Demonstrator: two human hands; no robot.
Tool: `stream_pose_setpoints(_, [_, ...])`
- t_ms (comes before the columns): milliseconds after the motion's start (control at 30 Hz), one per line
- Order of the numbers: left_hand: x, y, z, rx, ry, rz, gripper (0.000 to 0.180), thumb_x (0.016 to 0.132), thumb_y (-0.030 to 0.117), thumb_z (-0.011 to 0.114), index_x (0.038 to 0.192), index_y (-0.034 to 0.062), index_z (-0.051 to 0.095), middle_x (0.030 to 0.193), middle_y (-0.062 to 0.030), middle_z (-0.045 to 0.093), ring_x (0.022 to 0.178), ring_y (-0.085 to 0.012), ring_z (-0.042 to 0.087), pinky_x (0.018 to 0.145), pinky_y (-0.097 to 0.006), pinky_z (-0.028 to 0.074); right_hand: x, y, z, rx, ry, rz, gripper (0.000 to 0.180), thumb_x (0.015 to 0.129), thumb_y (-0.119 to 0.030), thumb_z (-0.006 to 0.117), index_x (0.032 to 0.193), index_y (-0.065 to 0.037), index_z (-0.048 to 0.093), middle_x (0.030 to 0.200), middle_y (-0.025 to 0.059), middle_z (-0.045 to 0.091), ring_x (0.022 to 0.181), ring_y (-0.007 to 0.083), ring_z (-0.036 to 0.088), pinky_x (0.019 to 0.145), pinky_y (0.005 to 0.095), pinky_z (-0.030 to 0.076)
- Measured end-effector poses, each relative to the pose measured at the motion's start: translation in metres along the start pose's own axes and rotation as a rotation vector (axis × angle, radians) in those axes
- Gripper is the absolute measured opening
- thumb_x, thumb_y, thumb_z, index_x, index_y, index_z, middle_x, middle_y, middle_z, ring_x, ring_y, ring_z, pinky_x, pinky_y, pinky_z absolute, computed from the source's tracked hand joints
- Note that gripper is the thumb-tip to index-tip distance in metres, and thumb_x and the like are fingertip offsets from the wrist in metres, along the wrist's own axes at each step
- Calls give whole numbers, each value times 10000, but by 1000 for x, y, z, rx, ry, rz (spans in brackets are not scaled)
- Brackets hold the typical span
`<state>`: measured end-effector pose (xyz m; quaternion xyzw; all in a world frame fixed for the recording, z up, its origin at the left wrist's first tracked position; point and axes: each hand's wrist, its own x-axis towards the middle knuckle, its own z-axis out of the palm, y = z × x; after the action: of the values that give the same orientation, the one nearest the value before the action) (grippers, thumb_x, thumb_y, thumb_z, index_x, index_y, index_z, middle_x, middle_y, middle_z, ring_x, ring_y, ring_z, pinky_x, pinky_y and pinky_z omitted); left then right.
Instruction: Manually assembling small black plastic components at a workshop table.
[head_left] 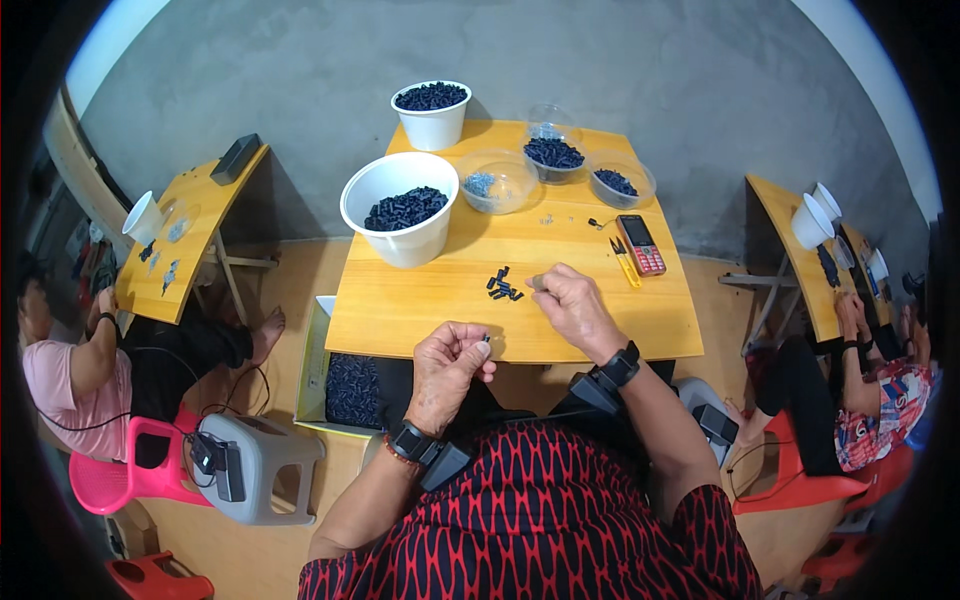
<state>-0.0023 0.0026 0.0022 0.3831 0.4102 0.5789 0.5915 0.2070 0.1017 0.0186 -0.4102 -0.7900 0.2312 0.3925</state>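
Observation:
My left hand [447, 372] is closed at the table's near edge, thumb against the fingers. A small black plastic piece [487, 338] pokes out between its fingertips. My right hand [577, 312] hovers over the tabletop a little further off, thumb and forefinger pinched together; whatever they hold is too small to make out. Just left of its fingertips lies a loose pile of short black plastic pieces [503, 285]. Beyond them, a few tiny light-coloured bits [547, 219] are scattered on the wood.
On the wooden table [420, 315] stand white tubs of black pieces, the large one [352, 205] nearer, and clear bowls, one [500, 200] holding small metallic bits. At right lie a phone [640, 246] and yellow-handled snips [627, 265]. A box [318, 350] sits below. People work at side tables.

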Motion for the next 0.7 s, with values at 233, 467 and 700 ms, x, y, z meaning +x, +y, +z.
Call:
stream_pose_setpoints(233, [3, -2, -4, 1, 28, 14, 124, 944, 42, 653, 1046, -18, 617, 842, -66, 663, 677, -130, 653, 610, -262, 560, 8, 1, 5, -159, -135, -111, 85, 836, -11, 654, 917, 4, 677, 894, 169, 604, 870, 382, 630, 760, 442, 516])
stream_pose_setpoints(467, [2, -1, -3, -27, 18, 12, 116, 942, 31, 654, 1042, -17, 621, 860, -82, 675, 691, -136, 660, 619, -265, 566, -1, -13, 2, -105, -92, -169, 83, 857, -21, 643, 930, 18, 635, 910, 182, 627, 864, 382, 641, 743, 430, 520])
stream_pose_setpoints(700, [1, -1, 0, -22, -25, -6, 103, 931, 12, 662, 1022, -18, 625, 855, -84, 679, 693, -138, 664, 623, -267, 570, -21, -46, 4, 499, -200, 283, 80, 886, -1, 655, 961, 22, 641, 860, 87, 684, 836, 154, 672, 732, 296, 536])
